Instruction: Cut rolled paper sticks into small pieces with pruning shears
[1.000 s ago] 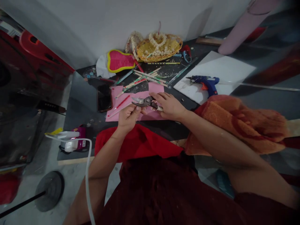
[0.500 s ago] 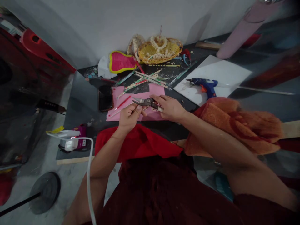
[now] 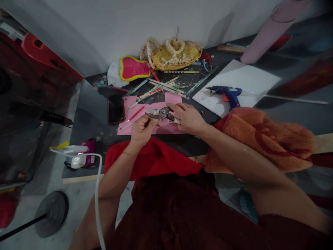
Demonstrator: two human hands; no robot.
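My right hand [image 3: 191, 119] is wrapped round the handles of a pair of pruning shears [image 3: 163, 112], whose blades point left. Close under the blades is my left hand [image 3: 141, 132], its thumb and fingers pinched together. Whatever sits in that pinch is too small to make out. Both hands are above a sheet of pink paper [image 3: 173, 98] on the dark table. A red stick [image 3: 136, 113] in a clear sleeve lies on the paper, left of the shears. Just behind are several pale sticks [image 3: 166, 85] with green and red marks, crossing one another.
A blue glue gun [image 3: 229, 94] rests on a white board [image 3: 260, 78] at right, near an orange towel [image 3: 249, 135]. A phone [image 3: 116, 109] lies left of the paper. Behind stand a yellow basket [image 3: 158, 61] with pale beads and a pink bottle [image 3: 267, 34]. A white cable [image 3: 97, 187] crosses my left arm.
The shears have turned slightly in my right hand, and their handles look a little further apart. My left hand stays pinched by the blades. The view has shifted a little.
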